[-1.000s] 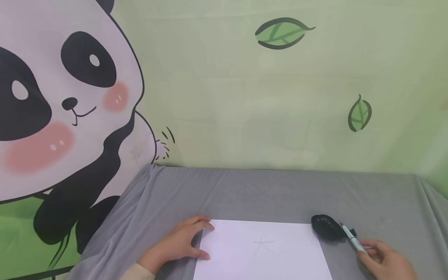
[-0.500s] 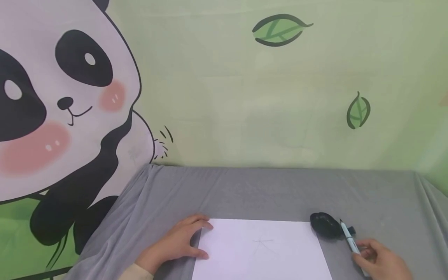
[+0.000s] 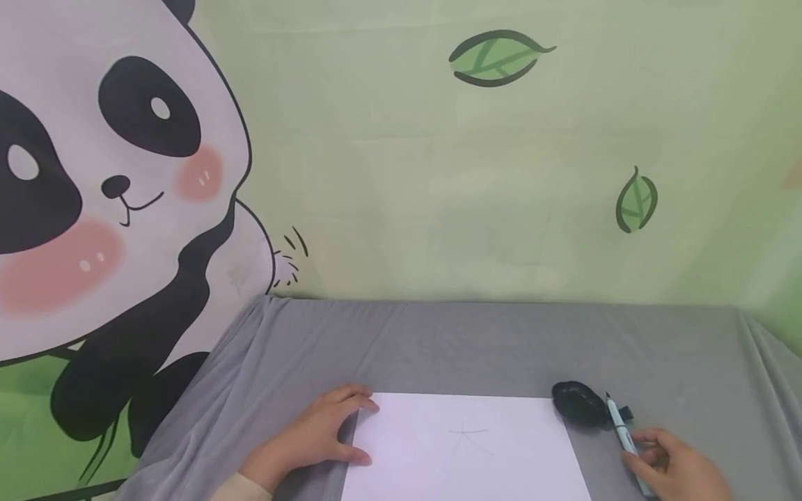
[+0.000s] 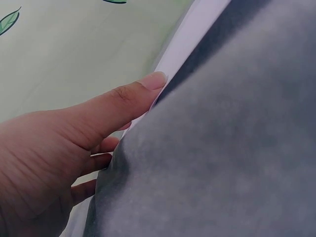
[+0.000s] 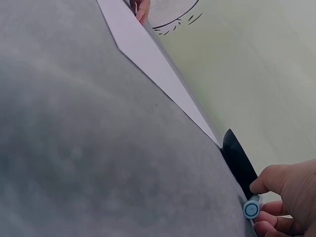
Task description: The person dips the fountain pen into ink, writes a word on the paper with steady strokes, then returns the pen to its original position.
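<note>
In the head view my left hand [image 3: 313, 431] rests on the left edge of a white sheet of paper [image 3: 464, 470], fingertips and thumb spread. The left wrist view shows the thumb [image 4: 128, 98] lying along the paper's edge. Faint thin strokes [image 3: 466, 432], a crossed line with slanting legs, mark the sheet. My right hand [image 3: 677, 466] pinches a light blue pen [image 3: 625, 435] with a dark tip, which points away from me. Beside that tip sits a glossy black oval dish [image 3: 579, 404] with a small tab. The pen's round end [image 5: 251, 209] faces the right wrist camera.
Grey cloth [image 3: 489, 348] covers the table. Behind it hangs a pale green backdrop [image 3: 401, 209] printed with a large panda [image 3: 144, 209] and leaves. The dish stands at the paper's far right corner.
My right hand has shifted slightly left and lower on the pen, whose back end now shows below the thumb. The left hand stays on the paper; the head view has moved a little.
</note>
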Demonstrator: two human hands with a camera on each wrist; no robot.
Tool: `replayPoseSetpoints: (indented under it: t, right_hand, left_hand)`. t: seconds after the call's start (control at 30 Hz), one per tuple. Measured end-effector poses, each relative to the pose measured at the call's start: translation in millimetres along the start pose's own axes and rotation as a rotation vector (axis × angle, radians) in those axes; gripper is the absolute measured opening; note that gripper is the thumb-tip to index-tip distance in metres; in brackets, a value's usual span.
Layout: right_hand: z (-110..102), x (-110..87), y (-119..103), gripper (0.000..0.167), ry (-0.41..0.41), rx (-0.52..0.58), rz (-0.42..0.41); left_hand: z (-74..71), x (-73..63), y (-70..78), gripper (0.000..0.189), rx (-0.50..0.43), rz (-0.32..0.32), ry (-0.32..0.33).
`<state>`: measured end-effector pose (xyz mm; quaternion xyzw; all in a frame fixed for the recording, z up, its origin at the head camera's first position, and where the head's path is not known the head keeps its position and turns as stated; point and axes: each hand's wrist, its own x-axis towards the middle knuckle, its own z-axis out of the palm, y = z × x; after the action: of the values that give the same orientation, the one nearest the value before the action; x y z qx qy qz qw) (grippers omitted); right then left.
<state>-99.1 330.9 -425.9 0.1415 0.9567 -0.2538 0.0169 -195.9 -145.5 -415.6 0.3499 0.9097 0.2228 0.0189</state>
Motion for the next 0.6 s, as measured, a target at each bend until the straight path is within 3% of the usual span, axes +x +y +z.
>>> replayPoseSetpoints:
  t: [0.4,0.6]
  right_hand:
    - [3.9,3.9,4.6,0.055,0.016,0.018,0.036]
    - [-0.8,3.0,4.3,0.050,0.027,0.018,-0.001]
  left_hand:
    - [-1.9,-0.8,-0.1,0.066,-0.005,-0.020,-0.015]
    - [-1.9,-0.3,1.6,0.066,0.006,-0.027,-0.025]
